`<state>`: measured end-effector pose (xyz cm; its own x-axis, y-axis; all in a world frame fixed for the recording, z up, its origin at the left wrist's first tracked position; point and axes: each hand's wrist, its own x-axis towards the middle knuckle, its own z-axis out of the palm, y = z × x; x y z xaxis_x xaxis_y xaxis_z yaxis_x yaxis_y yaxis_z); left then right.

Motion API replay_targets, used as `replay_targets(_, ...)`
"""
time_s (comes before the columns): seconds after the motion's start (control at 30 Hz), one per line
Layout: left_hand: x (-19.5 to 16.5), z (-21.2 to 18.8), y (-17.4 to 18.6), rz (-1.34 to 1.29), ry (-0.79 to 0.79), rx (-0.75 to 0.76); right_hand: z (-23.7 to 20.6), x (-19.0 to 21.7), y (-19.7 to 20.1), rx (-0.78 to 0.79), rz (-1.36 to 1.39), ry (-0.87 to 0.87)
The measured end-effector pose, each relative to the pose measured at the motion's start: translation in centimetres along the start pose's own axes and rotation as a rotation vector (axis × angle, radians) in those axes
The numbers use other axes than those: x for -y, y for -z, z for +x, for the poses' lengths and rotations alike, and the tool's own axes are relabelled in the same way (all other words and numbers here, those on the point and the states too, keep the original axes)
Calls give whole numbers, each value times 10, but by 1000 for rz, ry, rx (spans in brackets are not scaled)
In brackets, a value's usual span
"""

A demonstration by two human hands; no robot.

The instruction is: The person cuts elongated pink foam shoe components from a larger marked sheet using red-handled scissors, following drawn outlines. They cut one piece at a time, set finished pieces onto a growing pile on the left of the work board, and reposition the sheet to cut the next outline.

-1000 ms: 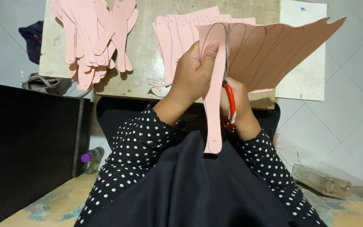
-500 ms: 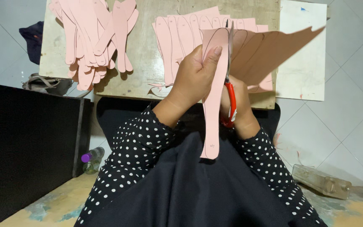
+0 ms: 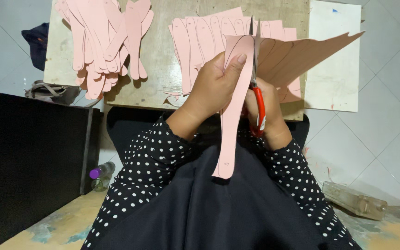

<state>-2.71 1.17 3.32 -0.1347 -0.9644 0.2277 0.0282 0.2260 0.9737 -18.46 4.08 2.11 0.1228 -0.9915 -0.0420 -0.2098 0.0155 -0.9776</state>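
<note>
My left hand grips a long pink paper strip with a rounded top; its lower end hangs over my dark lap. The strip is still joined at the top to a larger pink sheet that fans out to the right. My right hand holds red-handled scissors, blades pointing up along the strip's right edge near its rounded tip. The right hand is partly hidden behind the strip.
A wooden board carries a heap of cut pink strips at the left and a row of marked strips at the middle. A white sheet lies at its right. A bottle and a clear container lie on the floor.
The scissors have travelled up along the strip's edge toward its rounded top. The large pink sheet at the right has swung lower and flatter.
</note>
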Motion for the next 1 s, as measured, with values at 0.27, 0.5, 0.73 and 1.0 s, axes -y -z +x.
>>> replay_targets(0.27,-9,3,4,-31,80,35,-2,7,7,20,-42,-15)
replay_targets(0.5,-26,3,13,-83,118,130,6,6,20,52,-31,-26)
replay_targets(0.73,-28,5,20,14,122,142,8,12,22,94,-37,-9)
replay_targets(1.0,-31,11,30,54,70,113,15,28,28,216,60,-29)
